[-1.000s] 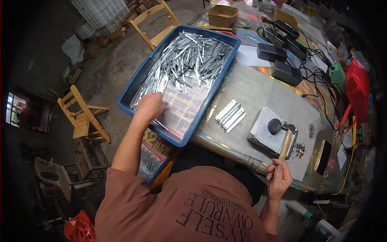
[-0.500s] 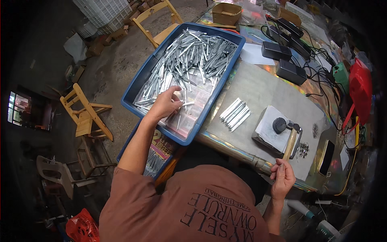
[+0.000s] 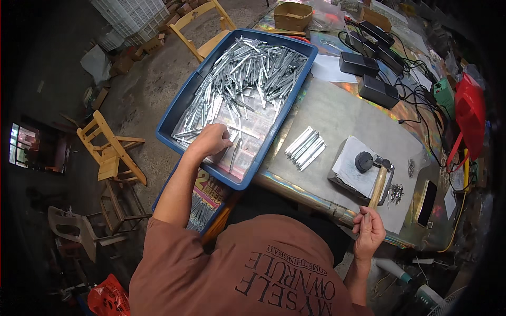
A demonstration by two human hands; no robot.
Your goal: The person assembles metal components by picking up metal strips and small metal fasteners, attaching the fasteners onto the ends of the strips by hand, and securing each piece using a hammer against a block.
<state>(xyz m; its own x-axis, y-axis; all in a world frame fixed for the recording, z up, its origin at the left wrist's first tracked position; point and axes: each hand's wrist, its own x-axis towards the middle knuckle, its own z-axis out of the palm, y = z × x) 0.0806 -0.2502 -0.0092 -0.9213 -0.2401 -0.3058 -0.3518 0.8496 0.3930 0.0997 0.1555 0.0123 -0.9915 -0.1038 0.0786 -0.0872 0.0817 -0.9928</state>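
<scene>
My left hand [image 3: 213,141] reaches into the near part of a blue plastic tray [image 3: 244,185]. Its fingers are pinched together at a thin silvery metal strip [image 3: 236,148]; the fingertips are partly hidden. A large heap of the same metal strips [image 3: 253,66] fills the tray's far part. My right hand [image 3: 370,234] is closed round the wooden handle of a hammer [image 3: 378,187]. The hammer's head rests by a dark round piece [image 3: 363,162] on a paper-covered block [image 3: 347,167]. Left of the block, several strips [image 3: 305,148] lie in a neat row on the table.
Small metal bits [image 3: 395,195] and a phone [image 3: 426,203] lie right of the block. Black power adapters [image 3: 379,92] with tangled cables and a red bag [image 3: 469,118] stand farther back. A second blue tray [image 3: 199,213] sits below the first. Wooden chairs [image 3: 110,150] stand at the left.
My left hand has drawn slightly nearer and its fingers have closed together over the strips. My right hand stays on the hammer, which has barely moved.
</scene>
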